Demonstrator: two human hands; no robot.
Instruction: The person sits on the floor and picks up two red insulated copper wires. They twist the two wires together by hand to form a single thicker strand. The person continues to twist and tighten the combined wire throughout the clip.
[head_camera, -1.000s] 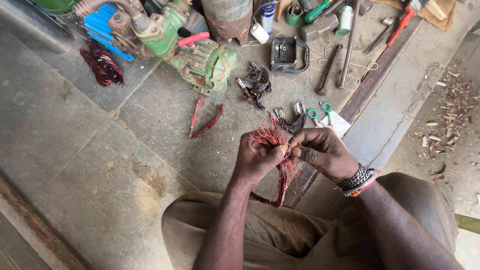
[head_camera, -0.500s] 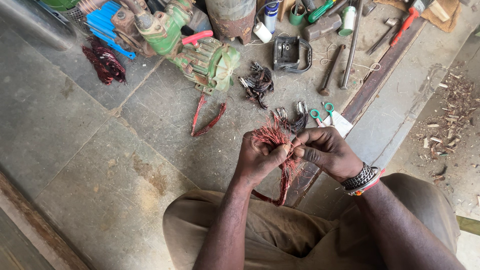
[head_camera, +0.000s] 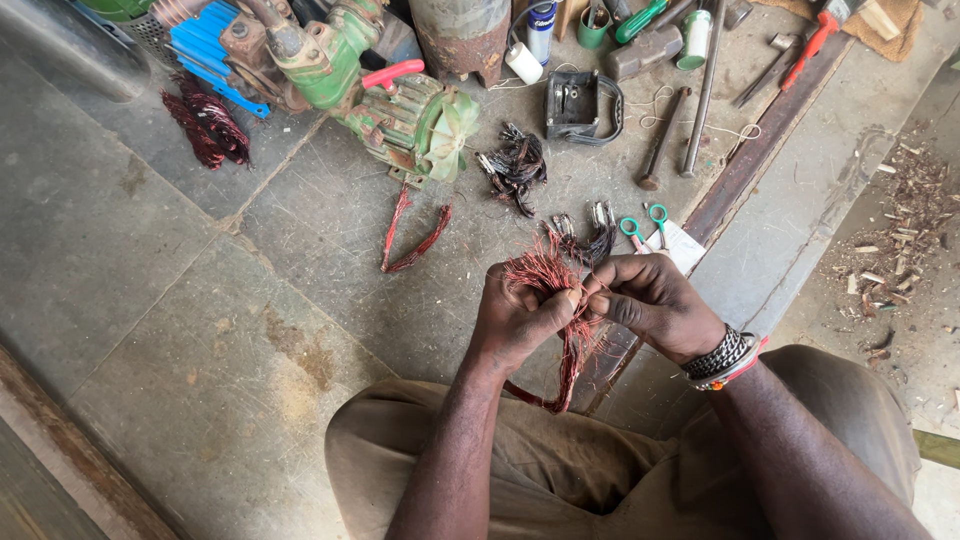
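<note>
A bundle of red copper wire (head_camera: 560, 310) sits between both hands above the lap, its loose ends fanned upward and a loop hanging down. The left hand (head_camera: 520, 320) is closed around the bundle; the right hand (head_camera: 650, 305) pinches strands at its top with thumb and fingertips. The step looks like separating strands, and the next pull calls for a firm left-hand grip. Green-handled scissors (head_camera: 640, 225) lie just beyond on the concrete floor (head_camera: 200, 330), with a green motor (head_camera: 415, 115) further off.
</note>
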